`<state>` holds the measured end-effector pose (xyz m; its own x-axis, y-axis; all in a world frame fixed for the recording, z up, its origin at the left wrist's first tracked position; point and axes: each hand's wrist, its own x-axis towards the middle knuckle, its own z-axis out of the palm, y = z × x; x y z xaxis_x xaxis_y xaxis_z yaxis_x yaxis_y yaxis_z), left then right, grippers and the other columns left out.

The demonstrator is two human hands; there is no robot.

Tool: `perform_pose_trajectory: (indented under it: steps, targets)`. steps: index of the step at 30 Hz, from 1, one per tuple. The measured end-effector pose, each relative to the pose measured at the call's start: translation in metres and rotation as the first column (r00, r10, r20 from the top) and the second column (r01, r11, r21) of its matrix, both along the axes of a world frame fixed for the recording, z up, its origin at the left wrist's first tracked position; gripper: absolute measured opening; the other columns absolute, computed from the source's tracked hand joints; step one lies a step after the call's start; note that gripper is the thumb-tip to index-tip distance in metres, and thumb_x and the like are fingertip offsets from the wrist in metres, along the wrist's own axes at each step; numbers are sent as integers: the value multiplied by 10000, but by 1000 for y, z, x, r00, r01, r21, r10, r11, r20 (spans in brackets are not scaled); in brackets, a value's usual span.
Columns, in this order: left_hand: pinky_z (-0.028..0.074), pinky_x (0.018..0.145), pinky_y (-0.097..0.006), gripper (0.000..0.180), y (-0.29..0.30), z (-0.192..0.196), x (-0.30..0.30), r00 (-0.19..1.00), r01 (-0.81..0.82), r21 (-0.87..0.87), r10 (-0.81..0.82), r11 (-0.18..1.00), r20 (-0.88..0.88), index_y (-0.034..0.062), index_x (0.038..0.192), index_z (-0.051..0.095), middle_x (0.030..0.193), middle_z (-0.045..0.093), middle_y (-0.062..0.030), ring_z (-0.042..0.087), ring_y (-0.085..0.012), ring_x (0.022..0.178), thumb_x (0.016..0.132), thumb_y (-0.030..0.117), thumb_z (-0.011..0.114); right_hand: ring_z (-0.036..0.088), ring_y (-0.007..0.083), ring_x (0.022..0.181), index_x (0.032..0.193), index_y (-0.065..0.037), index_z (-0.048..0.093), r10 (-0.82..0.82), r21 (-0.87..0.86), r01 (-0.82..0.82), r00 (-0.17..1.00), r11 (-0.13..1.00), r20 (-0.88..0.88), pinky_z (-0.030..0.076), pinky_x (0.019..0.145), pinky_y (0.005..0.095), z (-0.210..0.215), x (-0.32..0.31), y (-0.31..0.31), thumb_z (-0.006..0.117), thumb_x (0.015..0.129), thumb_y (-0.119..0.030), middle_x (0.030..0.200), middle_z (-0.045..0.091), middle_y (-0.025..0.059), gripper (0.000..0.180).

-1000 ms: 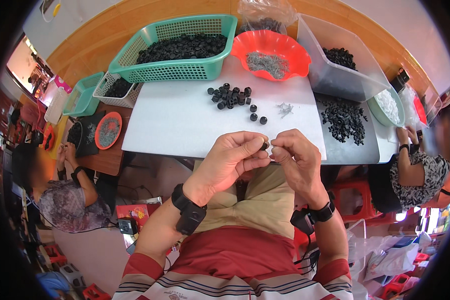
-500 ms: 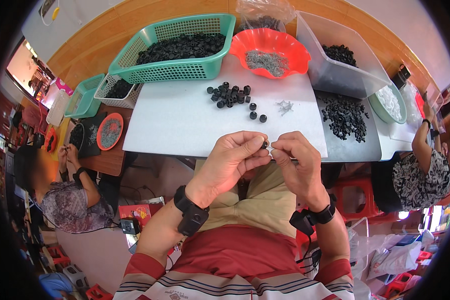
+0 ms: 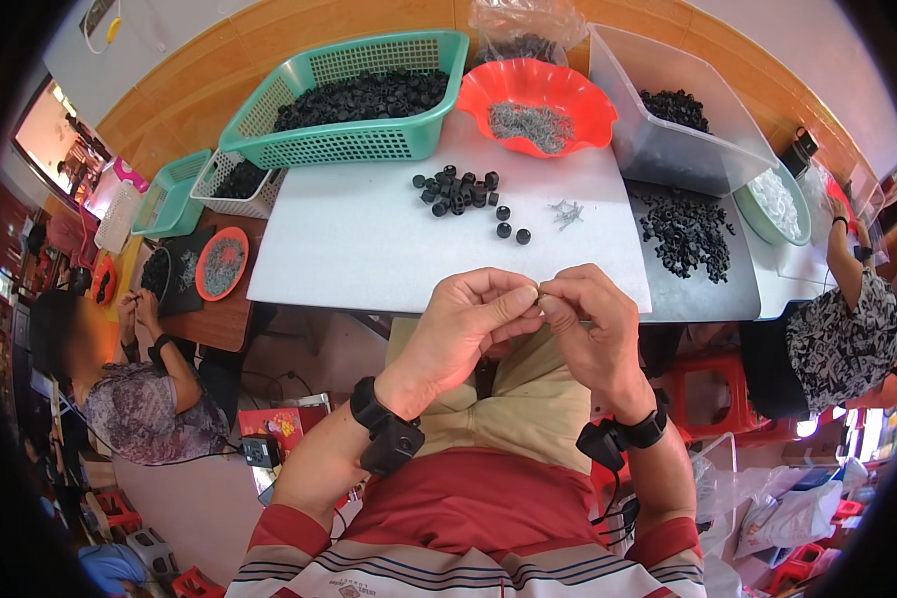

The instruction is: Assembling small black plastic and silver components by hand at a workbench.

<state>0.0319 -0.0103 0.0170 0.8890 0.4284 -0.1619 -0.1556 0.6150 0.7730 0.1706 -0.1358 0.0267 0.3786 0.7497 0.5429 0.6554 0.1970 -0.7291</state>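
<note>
My left hand (image 3: 476, 314) and my right hand (image 3: 598, 324) meet just off the near edge of the white table mat, fingertips touching. The left thumb and fingers are pinched on a small black plastic part, which the fingertips now almost wholly cover. My right thumb and forefinger are closed together against it; whatever lies between them is too small and hidden to tell. Beyond my hands, a loose cluster of small black caps (image 3: 458, 189) lies on the mat (image 3: 349, 239), with several thin metal pins (image 3: 567, 213) in a little heap to its right.
At the back stand a green basket (image 3: 344, 142) of black parts, a red bowl (image 3: 543, 85) of metal pins and a clear bin (image 3: 703, 159). More black pieces (image 3: 686, 234) cover a grey tray at right. Co-workers sit left (image 3: 145, 409) and right (image 3: 837, 349).
My fingertips have closed over the black part, which showed between them before. The right fingertips have come up against the left ones. The co-worker at right has shifted an arm.
</note>
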Motion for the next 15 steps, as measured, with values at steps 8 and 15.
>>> perform_pose_trajectory:
  steps: [8,15]
  targets:
    - [615,893,-287,139,-3,2,2,1000,14,-47,-13,999,18,8,1083,680,1033,709,-80,715,-152,949,990,107,652,661,171,740,989,0,702,-3,1,4,981,1000,-194,521,632,275,-10,0,-2,731,866,34,913,669,105,131]
    - [612,823,-295,125,-8,2,1,1000,22,-82,-20,996,24,29,1062,670,1005,709,-75,725,-167,912,1003,136,641,678,169,711,1137,5,683,57,-11,-57,998,998,-24,548,594,281,-6,0,-8,767,853,-7,1041,652,129,297]
